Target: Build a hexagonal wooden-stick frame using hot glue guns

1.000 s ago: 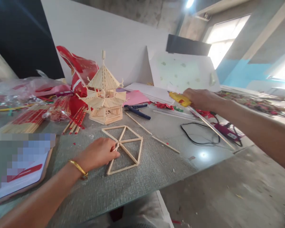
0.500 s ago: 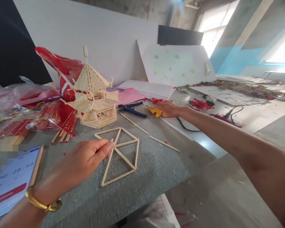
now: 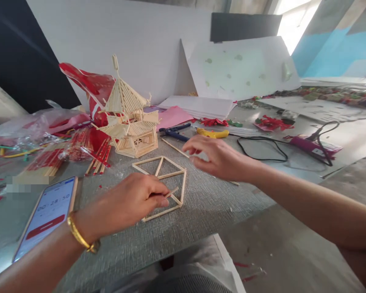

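Observation:
Between the thumb and fingers of my left hand is a short wooden stick, held just above a flat frame of sticks with spokes inside. The hand hides the near left part of that frame. My right hand hovers to the right of the frame, its fingers curled but apart, with nothing in them. Behind it lies a yellow glue gun with a black cord. A loose stick runs partly under the right hand. Beyond the frame stands a stick-built pagoda model.
Blue pliers lie right of the pagoda. At left are a phone with a timer, red-tipped sticks and plastic bags. A purple packet sits far right. The table's front edge runs below the frame.
My right hand has let go of the glue gun and come back toward the frame. My left hand, still pinching the short stick, has moved right over the frame. The view has shifted.

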Available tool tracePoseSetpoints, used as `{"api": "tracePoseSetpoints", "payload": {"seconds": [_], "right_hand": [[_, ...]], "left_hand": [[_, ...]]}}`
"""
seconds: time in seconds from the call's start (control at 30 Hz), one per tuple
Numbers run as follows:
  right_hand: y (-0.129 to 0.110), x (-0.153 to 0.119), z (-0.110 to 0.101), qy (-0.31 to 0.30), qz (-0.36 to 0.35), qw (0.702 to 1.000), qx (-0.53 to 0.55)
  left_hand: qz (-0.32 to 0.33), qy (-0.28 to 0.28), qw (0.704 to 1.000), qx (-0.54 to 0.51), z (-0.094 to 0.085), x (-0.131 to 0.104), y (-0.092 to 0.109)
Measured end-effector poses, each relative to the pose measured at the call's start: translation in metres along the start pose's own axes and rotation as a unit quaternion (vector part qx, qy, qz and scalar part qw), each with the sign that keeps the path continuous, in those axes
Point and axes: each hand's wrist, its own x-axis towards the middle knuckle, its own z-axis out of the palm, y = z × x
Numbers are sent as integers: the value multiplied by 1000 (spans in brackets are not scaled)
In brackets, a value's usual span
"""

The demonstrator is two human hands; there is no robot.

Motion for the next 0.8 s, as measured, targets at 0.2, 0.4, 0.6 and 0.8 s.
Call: {"api": "tracePoseSetpoints", "payload": {"seconds": [0.2,0.4,0.6,0.8], "right_hand": [[-34,-11,29,25,-45,996,69],[-21,-13,49,74,-64,992,74],[-23,-17,55,39,-86,994,55],[-24,-16,58,26,-99,994,50]], "left_hand": [[1,1,1000,29,15,8,5],[21,0,1000,21,24,13,1],[23,7,999,25,29,12,-5],[29,6,1000,9,28,10,-7]]}}
